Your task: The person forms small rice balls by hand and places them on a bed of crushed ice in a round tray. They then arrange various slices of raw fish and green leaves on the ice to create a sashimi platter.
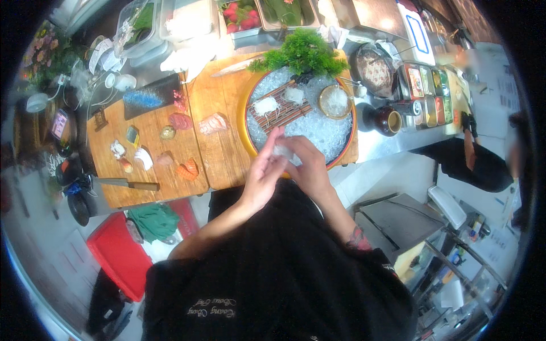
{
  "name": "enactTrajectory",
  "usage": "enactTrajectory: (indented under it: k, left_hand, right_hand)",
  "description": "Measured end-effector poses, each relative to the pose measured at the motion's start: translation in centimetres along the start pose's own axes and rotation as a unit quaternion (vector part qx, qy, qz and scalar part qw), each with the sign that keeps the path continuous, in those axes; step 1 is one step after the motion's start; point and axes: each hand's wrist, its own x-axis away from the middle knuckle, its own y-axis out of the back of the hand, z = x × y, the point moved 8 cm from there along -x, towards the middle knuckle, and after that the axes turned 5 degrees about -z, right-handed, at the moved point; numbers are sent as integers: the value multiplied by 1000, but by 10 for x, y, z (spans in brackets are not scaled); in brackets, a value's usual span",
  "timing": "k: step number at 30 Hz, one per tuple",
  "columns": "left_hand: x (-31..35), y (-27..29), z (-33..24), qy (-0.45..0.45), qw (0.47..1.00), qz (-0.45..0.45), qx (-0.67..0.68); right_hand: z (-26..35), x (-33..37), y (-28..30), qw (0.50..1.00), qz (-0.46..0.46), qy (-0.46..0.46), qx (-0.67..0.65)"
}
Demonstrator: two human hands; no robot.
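I watch my left hand (263, 175) and right hand (307, 166) cup a white clump (282, 152). Under that grip, a round tub (245, 128) holds crushed ice (323, 135) and, farther right, a small bowl (335, 117).

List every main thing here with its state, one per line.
Left hand: extended, against white clump
Right hand: bent round white clump
White clump: held, partly hidden
Round tub: filled with ice
Slatted mat: on the ice, bearing white mounds
Small basket: holding white matter
Wooden-handled knife: lying on the board
Green cloth: crumpled
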Motion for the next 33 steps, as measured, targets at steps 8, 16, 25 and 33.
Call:
enactTrajectory:
  k: [8,16,25,33]
  left_hand:
    - [-19,57,-46,-158,881,-5,-445]
    - [-24,61,-35,-179,858,0,-481]
    - [-41,50,-14,-239,841,6,-485]
    - [-40,56,-10,-236,845,14,-480]
  right_hand:
    - [-39,-17,-8,991,-29,102,76]
    - [-32,-19,-33,984,10,158,86]
    - [-45,-11,-11,993,-22,80,90]
    - [-31,-24,-16,990,3,88,106]
